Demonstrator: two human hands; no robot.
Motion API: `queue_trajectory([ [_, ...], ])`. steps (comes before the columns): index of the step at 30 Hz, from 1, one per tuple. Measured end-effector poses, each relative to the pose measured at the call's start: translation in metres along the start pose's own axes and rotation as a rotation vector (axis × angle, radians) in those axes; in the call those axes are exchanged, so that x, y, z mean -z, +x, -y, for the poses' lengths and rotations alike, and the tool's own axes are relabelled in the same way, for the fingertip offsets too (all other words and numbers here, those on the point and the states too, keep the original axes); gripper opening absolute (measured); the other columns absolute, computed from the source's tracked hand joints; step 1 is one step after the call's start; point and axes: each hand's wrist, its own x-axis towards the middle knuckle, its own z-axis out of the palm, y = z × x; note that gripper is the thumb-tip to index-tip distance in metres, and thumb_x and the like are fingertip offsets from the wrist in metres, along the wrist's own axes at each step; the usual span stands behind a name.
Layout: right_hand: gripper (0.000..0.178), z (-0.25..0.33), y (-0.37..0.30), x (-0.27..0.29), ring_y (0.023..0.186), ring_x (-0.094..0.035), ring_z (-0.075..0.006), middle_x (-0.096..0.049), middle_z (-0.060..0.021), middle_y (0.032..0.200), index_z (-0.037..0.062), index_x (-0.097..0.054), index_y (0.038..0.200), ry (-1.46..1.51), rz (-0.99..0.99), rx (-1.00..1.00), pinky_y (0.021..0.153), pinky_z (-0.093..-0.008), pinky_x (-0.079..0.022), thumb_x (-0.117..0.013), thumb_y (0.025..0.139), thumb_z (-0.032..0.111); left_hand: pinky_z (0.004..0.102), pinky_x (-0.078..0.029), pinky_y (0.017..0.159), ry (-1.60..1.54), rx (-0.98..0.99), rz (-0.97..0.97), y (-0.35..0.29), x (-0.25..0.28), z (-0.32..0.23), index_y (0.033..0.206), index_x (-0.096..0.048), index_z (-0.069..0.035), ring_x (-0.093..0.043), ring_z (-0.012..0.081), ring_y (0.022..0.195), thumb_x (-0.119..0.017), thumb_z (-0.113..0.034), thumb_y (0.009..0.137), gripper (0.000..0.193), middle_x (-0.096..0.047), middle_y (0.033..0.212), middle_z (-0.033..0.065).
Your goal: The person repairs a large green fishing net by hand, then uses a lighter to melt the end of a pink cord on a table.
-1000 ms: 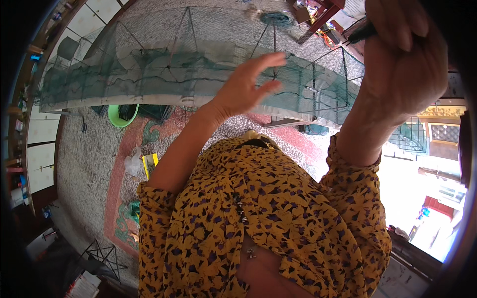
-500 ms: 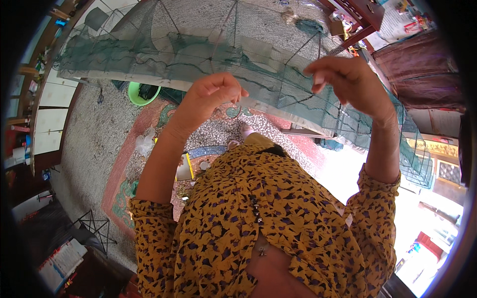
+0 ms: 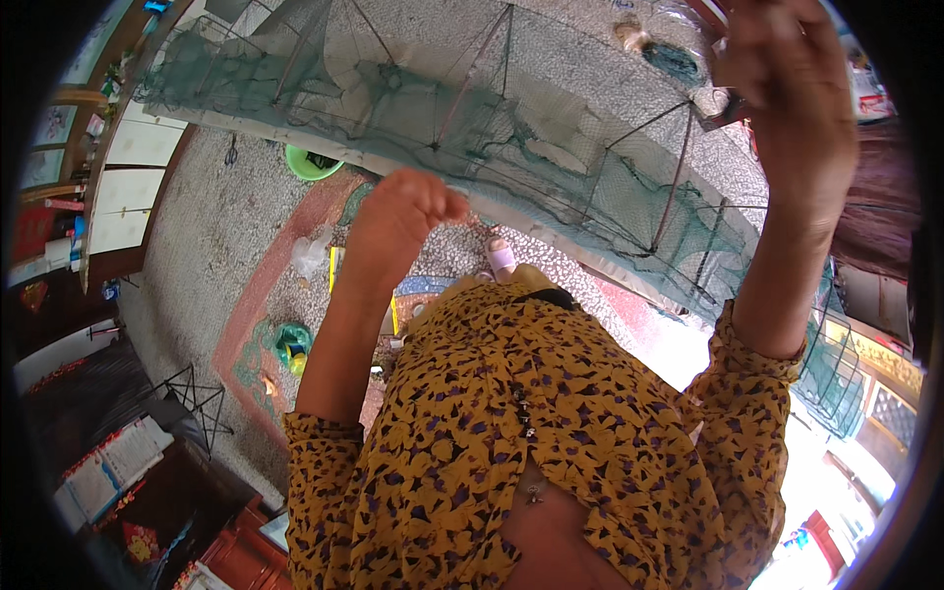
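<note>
A long green mesh net trap [image 3: 403,103] with thin dark frame rods stretches across the scene in front of me, over a pale long board [image 3: 551,231]. My left hand [image 3: 405,211] is just on my side of the board, with its fingers curled together in a pinch. Whatever those fingers hold, perhaps a fine thread, is too small to make out. Raised high at the upper right, my right hand [image 3: 795,93] is smeared by motion, so its fingers and anything in them cannot be read.
Beneath the board's near edge stands a light green basin [image 3: 313,164] with dark stuff inside. A clear plastic bag [image 3: 311,258] and a green bag [image 3: 292,340] lie on the patterned floor. Scissors [image 3: 231,152] lie farther left. A black folding frame [image 3: 200,401] stands lower left.
My right hand has swung up and outward to the right, away from the net. The left hand has dropped slightly and stays curled. The whole view has shifted a little.
</note>
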Motion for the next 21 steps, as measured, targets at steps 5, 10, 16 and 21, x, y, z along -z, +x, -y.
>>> queue_trajectory([
  [5, 0.005, -0.054, -0.032, -0.055, 0.083, -0.058, -0.0238, -0.057, -0.005, 0.081, 0.009, -0.06, 0.084, -0.833, 0.498, -0.023, 0.067, -0.0344, -0.049, -0.057, 0.081, 0.012, 0.0255, -0.043, 0.061, -0.246, 0.0, -0.186, -0.012, 0.012, 0.002, 0.087, -0.049, -0.005, -0.056, 0.0183, 0.075, -0.048, -0.018, 0.092, 0.014, -0.055, 0.086, 0.0071],
  [10, 0.006, -0.081, -0.062, -0.07, 0.084, -0.056, -0.0264, -0.056, -0.0055, 0.081, 0.0102, -0.062, 0.081, -0.973, 0.492, -0.215, 0.068, -0.038, -0.047, -0.058, 0.078, 0.012, 0.0223, -0.041, 0.057, -0.147, 0.022, -0.238, -0.016, 0.003, 0.011, 0.088, -0.051, -0.005, -0.056, 0.0134, 0.068, -0.047, -0.016, 0.093, 0.012, -0.057, 0.09, 0.0078],
  [16, 0.006, -0.077, -0.087, -0.064, 0.079, -0.055, -0.0246, -0.056, -0.0042, 0.077, 0.0075, -0.062, 0.081, -0.932, 0.47, -0.266, 0.067, -0.0358, -0.047, -0.063, 0.076, 0.011, 0.0184, -0.033, 0.048, 0.103, 0.122, -0.271, -0.022, -0.022, 0.031, 0.089, -0.052, -0.004, -0.048, 0.0082, 0.058, -0.047, -0.019, 0.094, 0.016, -0.055, 0.091, 0.0075],
  [21, 0.009, -0.065, -0.106, -0.054, 0.084, -0.055, -0.0277, -0.056, -0.0074, 0.079, 0.009, -0.059, 0.081, -0.766, 0.398, -0.416, 0.068, -0.0383, -0.046, -0.062, 0.072, 0.007, 0.0161, -0.029, 0.047, 0.197, 0.183, -0.209, -0.02, -0.042, 0.05, 0.088, -0.052, -0.004, -0.047, 0.0035, 0.057, -0.047, -0.019, 0.093, 0.017, -0.059, 0.09, 0.0058],
])
